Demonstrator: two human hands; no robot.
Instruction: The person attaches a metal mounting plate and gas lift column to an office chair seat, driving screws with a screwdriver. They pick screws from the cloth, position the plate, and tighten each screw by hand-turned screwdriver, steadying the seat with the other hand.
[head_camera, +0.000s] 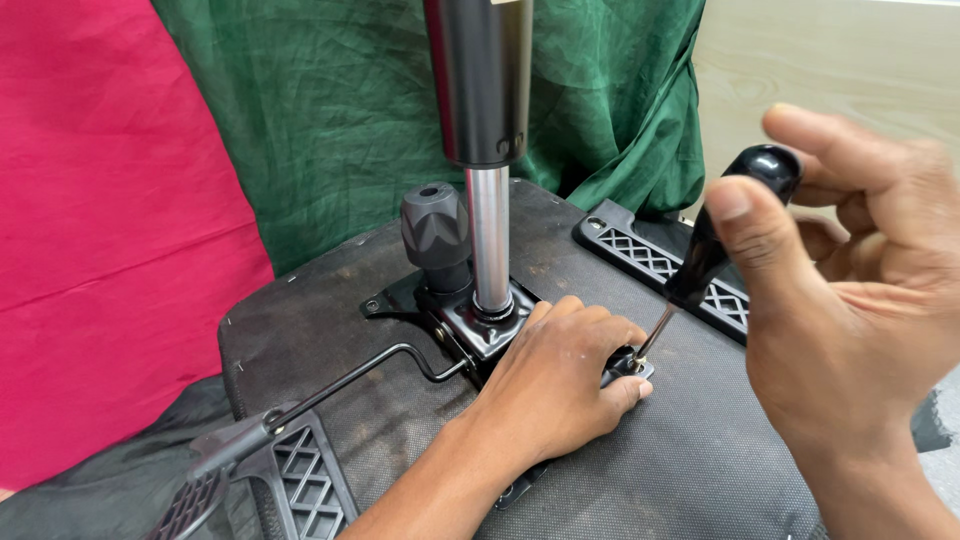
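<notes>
At the far left hangs a red cloth (110, 230), and beside it a dark green cloth (350, 120) drapes down behind the work. In front of them an office chair seat (700, 470) lies upside down, its grey-black fabric underside facing up. At the lower left corner of the seat sits a black plastic armrest bracket (300, 480) with a lattice pattern, and a thin black bent lever rod (370, 372) runs from there up toward the middle.

In the middle, the black metal tilt mechanism plate (470, 320) is fixed to the seat. A ribbed black tension knob (436, 232) stands on it, and just beside the knob the chrome gas lift piston (490, 240) rises out of the plate into its wider black cylinder (478, 80), which runs out of the top of the view.

The left hand (555, 385) lies palm down on the right part of the plate, fingers spread flat and pressing on the metal, gripping nothing. Its fingertips reach a corner of the plate where a screw (632, 366) sits, just beside the thumb.

The tip of a screwdriver (705, 250) stands in that screw, with the shaft tilted up to the right. The right hand (850, 300) holds the rounded black handle, thumb and fingers closed loosely around its top, slightly blurred. Behind the screwdriver, a 2nd black lattice bracket (660, 265) lies along the seat's far right edge, and a pale wooden panel (830, 70) fills the upper right corner.
</notes>
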